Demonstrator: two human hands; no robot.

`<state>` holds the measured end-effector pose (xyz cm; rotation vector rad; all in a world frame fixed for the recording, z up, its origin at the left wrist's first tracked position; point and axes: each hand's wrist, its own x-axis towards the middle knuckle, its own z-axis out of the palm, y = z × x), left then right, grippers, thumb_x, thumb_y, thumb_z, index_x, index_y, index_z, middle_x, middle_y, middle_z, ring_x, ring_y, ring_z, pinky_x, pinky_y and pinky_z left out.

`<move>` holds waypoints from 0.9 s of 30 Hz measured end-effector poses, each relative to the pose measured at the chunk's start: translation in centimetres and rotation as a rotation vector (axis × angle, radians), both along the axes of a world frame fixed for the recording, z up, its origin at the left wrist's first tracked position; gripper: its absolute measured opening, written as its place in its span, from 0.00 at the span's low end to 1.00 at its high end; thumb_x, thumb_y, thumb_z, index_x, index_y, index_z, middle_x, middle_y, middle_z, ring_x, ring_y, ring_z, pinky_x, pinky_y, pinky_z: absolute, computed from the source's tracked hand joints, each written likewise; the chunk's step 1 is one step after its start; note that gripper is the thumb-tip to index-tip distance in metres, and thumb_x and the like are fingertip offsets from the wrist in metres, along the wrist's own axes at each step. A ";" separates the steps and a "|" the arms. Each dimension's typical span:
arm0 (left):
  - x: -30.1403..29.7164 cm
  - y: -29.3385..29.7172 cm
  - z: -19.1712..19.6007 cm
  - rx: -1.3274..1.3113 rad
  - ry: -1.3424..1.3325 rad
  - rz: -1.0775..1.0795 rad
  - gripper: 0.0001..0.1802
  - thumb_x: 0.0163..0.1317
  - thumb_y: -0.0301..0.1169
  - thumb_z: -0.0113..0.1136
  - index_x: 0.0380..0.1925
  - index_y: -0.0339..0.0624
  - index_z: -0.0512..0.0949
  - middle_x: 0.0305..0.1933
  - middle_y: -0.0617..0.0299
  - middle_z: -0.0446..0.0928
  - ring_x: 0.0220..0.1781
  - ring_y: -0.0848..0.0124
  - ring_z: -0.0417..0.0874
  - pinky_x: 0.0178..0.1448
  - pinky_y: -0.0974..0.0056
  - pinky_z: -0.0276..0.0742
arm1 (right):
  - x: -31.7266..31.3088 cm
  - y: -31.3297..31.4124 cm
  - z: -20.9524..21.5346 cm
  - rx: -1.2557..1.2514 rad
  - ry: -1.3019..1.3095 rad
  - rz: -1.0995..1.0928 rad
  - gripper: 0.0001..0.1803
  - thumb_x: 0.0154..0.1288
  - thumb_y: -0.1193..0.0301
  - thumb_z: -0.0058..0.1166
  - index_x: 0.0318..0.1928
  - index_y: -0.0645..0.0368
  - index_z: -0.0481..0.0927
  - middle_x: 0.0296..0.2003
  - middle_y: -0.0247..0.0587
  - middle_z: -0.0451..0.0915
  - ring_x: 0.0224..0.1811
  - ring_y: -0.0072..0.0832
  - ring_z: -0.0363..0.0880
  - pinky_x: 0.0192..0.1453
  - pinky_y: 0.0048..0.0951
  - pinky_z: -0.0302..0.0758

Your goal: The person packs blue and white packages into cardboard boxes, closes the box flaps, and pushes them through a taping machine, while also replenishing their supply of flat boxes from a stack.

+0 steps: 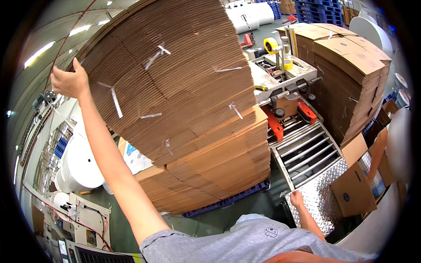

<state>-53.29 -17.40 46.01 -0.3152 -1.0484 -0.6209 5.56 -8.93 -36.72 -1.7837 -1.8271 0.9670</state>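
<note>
Head view, left hand (70, 82) showing fingers wide, cardboard stack (184, 92) standing right of them, right hand (297, 200) looking curled, hold unclear, tread plate (322, 188) lying near its fingers.

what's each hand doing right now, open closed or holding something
Left hand: open beside the stack, nothing visible in its grip.
Right hand: looks closed, by the plate; cannot tell if it holds anything.
</note>
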 end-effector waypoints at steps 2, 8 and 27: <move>-3.9 -2.1 1.1 -0.024 -0.210 -0.042 0.39 0.57 0.54 0.68 0.61 0.38 0.73 0.61 0.43 0.75 0.66 0.45 0.71 0.69 0.48 0.65 | -1.6 -0.9 -0.2 -0.071 -0.029 0.048 0.17 0.60 0.63 0.57 0.41 0.66 0.84 0.38 0.58 0.85 0.45 0.49 0.84 0.53 0.42 0.79; -10.4 -5.2 2.3 -0.140 -0.416 -0.379 0.28 0.59 0.55 0.65 0.53 0.49 0.82 0.55 0.63 0.83 0.57 0.59 0.81 0.64 0.54 0.72 | -8.9 -2.3 1.8 -0.153 -0.011 0.211 0.18 0.60 0.63 0.60 0.45 0.64 0.83 0.43 0.59 0.84 0.52 0.51 0.82 0.58 0.44 0.77; 26.6 5.6 2.5 -0.627 0.734 -0.588 0.10 0.67 0.35 0.62 0.46 0.50 0.85 0.40 0.67 0.86 0.38 0.72 0.87 0.41 0.69 0.78 | -6.0 1.4 15.9 0.260 0.234 -0.116 0.12 0.68 0.65 0.56 0.44 0.58 0.84 0.34 0.47 0.85 0.38 0.38 0.85 0.43 0.36 0.78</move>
